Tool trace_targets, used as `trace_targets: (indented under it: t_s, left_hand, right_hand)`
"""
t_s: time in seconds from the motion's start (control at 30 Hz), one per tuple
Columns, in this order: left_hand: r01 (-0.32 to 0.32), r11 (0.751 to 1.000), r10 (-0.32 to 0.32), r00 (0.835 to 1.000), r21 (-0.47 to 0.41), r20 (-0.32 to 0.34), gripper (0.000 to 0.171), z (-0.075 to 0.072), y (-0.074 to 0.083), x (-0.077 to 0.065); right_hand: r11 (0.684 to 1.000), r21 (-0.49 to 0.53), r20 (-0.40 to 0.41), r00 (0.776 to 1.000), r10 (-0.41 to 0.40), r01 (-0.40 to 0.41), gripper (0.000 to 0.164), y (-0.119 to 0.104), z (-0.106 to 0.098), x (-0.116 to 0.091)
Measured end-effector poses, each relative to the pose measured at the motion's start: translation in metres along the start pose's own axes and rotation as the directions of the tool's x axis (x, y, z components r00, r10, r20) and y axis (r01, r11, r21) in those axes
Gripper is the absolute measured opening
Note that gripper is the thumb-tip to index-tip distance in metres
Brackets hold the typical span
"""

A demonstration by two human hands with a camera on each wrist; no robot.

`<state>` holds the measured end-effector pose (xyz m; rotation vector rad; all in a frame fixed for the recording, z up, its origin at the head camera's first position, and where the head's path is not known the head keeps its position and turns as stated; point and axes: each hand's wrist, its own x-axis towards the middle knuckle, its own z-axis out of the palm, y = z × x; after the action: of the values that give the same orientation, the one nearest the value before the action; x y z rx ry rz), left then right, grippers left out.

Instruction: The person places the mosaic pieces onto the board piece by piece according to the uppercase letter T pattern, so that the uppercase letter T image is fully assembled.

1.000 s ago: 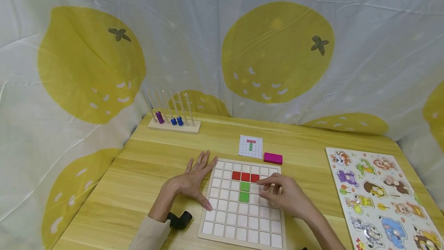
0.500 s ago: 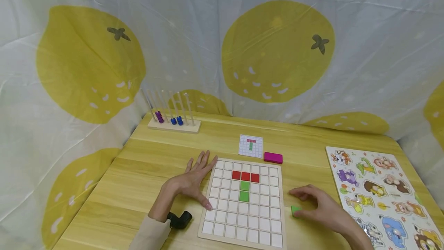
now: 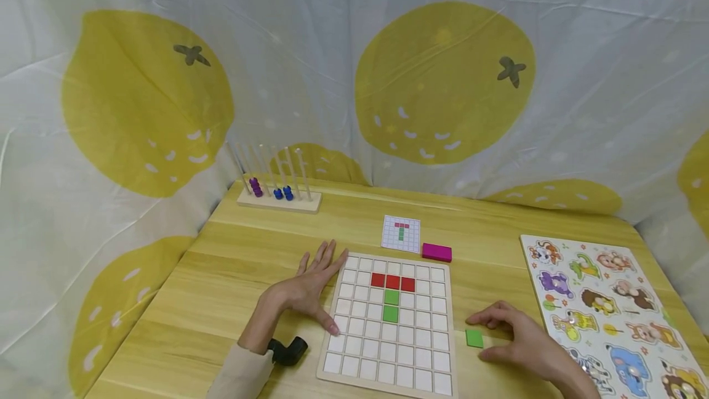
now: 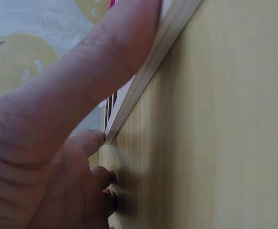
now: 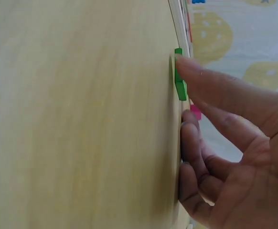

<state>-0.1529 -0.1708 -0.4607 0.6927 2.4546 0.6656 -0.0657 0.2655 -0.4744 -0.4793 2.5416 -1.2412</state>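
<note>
A wooden grid board (image 3: 382, 380) lies on the table, with three red tiles (image 3: 392, 282) in a row and two green tiles (image 3: 391, 305) below the middle one. My left hand (image 3: 301, 294) rests with spread fingers at the board's left edge, its thumb (image 4: 96, 62) and a fingertip touching the rim. Right of the board, a loose green tile (image 3: 474, 338) lies flat on the table. Around it stands my right hand (image 3: 523, 340), thumb and forefinger apart on either side of the tile. The right wrist view shows the thumb (image 5: 215, 86) overlapping the tile (image 5: 179, 88).
Behind the board lie a pattern card (image 3: 401, 234) and a magenta block (image 3: 437, 252). A peg stand (image 3: 279, 201) with purple and blue beads is at the back left. An animal puzzle board (image 3: 609, 313) lies at the right. A black curved object (image 3: 288, 351) sits by the left wrist.
My right hand has moved right from over the board to the table beside it. The green tile first showed at its thumb and now lies flat between parted fingers. The left hand stayed put.
</note>
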Motion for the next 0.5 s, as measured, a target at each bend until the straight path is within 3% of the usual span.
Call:
trace_targets:
  t_s: [0.27, 0.5]
  left_hand:
    - [-0.001, 1.000, 0.001, 1.000, 0.003, -0.005, 0.147, -0.0007, 0.0001, -0.0002]
    - [-0.002, 1.000, 0.002, 1.000, 0.007, -0.003, 0.147, -0.0003, 0.0001, -0.0004]
  right_hand:
    - [0.999, 0.013, 0.006, 0.999, 0.039, -0.039, 0.035, -0.0036, 0.0001, 0.0026]
    - [0.998, 0.040, -0.003, 0.999, -0.038, 0.038, 0.033, 0.0015, 0.0004, 0.0030]
